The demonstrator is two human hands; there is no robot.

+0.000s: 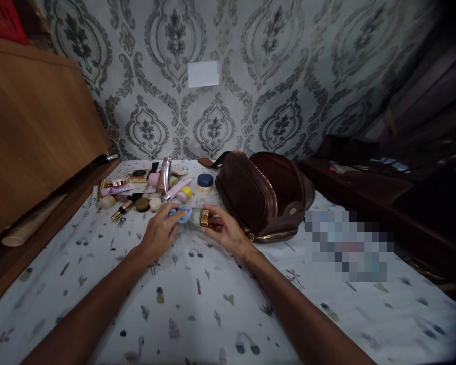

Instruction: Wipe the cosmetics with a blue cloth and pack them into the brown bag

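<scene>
My left hand pinches a small light-blue cloth against the base end of a glass bottle. The bottle lies sideways between my hands, just above the sheet, with its gold cap pointing right. Around that cap end, the fingers of my right hand are closed. Right of the bottle stands a brown leather toiletry bag, its zipped top gaping. A small jar with a dark blue lid sits behind my hands. The left fingers partly hide the cloth.
Cosmetic tubes, bottles and compacts, among them a shiny upright tube, lie clustered at the back left. A wooden panel borders the left side. The patterned wall closes off the back. A blurred-out item lies at the right.
</scene>
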